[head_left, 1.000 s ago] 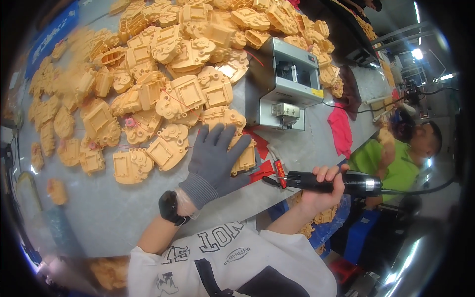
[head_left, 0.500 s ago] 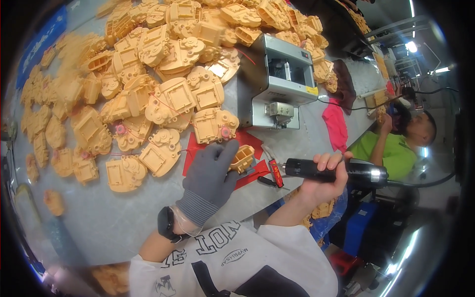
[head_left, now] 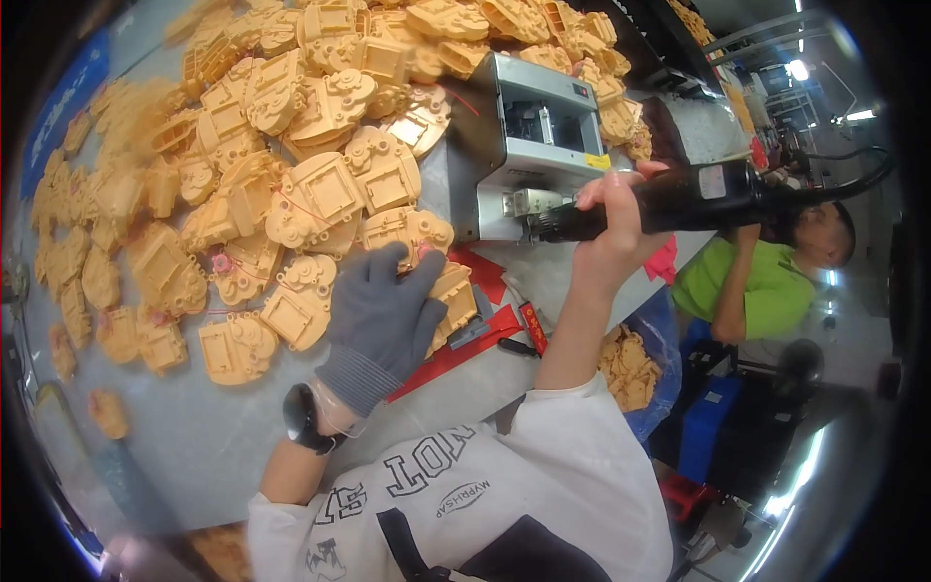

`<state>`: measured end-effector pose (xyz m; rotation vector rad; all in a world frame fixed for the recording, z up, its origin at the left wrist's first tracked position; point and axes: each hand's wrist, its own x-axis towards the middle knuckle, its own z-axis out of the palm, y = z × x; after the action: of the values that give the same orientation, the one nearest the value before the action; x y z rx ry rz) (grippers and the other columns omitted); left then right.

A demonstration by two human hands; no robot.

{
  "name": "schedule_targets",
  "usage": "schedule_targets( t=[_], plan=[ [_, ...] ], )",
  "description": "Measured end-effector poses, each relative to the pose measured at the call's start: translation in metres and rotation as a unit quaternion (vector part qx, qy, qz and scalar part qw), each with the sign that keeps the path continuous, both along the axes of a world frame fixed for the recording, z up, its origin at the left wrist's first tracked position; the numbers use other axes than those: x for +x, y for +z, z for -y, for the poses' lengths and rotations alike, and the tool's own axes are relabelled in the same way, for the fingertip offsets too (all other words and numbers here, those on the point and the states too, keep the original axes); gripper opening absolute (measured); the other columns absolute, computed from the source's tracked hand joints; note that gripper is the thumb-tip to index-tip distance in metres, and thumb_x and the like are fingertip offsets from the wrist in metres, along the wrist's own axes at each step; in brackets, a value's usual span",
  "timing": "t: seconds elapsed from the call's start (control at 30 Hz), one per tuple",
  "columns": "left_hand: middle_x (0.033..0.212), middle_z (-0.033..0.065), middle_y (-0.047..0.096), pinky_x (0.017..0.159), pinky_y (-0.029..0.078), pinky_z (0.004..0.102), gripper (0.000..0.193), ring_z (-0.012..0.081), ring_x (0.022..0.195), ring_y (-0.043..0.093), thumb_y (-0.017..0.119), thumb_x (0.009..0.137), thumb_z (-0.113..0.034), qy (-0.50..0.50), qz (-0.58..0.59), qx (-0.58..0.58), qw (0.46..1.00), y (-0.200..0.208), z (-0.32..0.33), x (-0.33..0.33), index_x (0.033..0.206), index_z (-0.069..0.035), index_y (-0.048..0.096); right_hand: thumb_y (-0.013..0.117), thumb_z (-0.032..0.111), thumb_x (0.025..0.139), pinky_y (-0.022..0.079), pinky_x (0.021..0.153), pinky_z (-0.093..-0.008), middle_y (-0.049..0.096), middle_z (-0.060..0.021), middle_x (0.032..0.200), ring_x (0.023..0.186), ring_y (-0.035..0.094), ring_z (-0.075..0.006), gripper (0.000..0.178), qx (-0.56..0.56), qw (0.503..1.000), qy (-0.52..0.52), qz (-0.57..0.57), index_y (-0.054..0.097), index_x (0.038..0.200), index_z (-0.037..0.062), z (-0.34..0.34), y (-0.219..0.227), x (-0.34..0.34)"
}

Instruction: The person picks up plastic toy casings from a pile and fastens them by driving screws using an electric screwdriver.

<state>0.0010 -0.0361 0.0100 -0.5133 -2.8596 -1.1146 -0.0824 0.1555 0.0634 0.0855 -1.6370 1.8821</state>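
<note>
My right hand (head_left: 619,218), bare, is wrapped round a black electric screwdriver (head_left: 703,197) with a cord at its rear. The driver lies nearly level, its front end at the metal outlet block (head_left: 530,203) of a grey-and-black screw feeder (head_left: 548,177). Whether a screw is on its tip cannot be seen. My left hand (head_left: 386,306), in a grey knitted glove, has its fingers apart. Its thumb rests by a yellow-orange plastic housing (head_left: 452,299) on a grey fixture (head_left: 472,330); its fingertips reach another plastic housing (head_left: 405,233) behind.
Many similar plastic parts (head_left: 315,199) are heaped across the grey table (head_left: 427,417). Red sheets (head_left: 456,361) and a black-handled tool (head_left: 517,346) lie before me. A blue bag (head_left: 658,388) of parts hangs right of the edge. A person in green (head_left: 752,286) sits at the right.
My right hand has carried the screwdriver up and left to the feeder's outlet. My left hand has shifted slightly left, its fingers spreading; the housing beside it now lies turned, flat side up.
</note>
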Motion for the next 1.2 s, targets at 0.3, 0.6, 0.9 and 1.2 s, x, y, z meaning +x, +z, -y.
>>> schedule_targets(
  t=[0.3,0.6,0.9,1.2],
  plan=[
    [0.087,0.0123,0.053,0.071,0.042,0.0403,0.029,0.0301,0.084,0.050,0.054,0.080,-0.026,0.068,0.031,-0.089,0.993,-0.002,-0.017,-0.002,0.098,-0.004,0.059,0.056,-0.003,0.074,0.042,0.053,-0.0252,0.052,-0.0063,0.062,0.050,0.049,-0.0124,0.028,0.016,1.000,0.017,-0.003,0.042,0.098,-0.0017,0.002,0.001,-0.002],
    [0.091,0.0153,0.052,0.077,0.041,0.0414,0.026,0.0321,0.089,0.048,0.056,0.077,-0.023,0.064,0.083,-0.067,0.992,0.004,-0.016,-0.003,0.094,-0.003,0.061,0.058,-0.002,0.073,0.041,0.052,-0.0248,0.051,-0.0057,0.060,0.047,0.048,-0.0123,0.029,-0.010,1.000,0.003,-0.004,0.043,0.098,-0.0030,0.001,0.003,-0.008],
    [0.113,0.0160,0.048,0.081,0.040,0.0421,0.037,0.0335,0.098,0.047,0.057,0.077,-0.016,0.081,-0.043,0.009,0.996,-0.010,-0.020,0.018,0.113,-0.008,0.054,0.058,-0.003,0.073,0.042,0.051,-0.0252,0.050,-0.0052,0.062,0.049,0.049,-0.0129,0.032,0.002,0.999,0.034,-0.002,0.043,0.101,-0.0013,-0.002,-0.001,0.002],
    [0.126,0.0228,0.044,0.097,0.028,0.0504,0.035,0.0413,0.110,0.043,0.050,0.084,-0.020,0.001,-0.078,-0.040,0.996,-0.016,0.003,0.028,0.116,-0.005,0.054,0.055,0.003,0.073,0.042,0.056,-0.0321,0.048,-0.0066,0.063,0.051,0.049,-0.0160,0.041,-0.096,0.974,0.201,-0.048,0.034,0.108,0.0042,-0.003,0.010,0.088]
  ],
)
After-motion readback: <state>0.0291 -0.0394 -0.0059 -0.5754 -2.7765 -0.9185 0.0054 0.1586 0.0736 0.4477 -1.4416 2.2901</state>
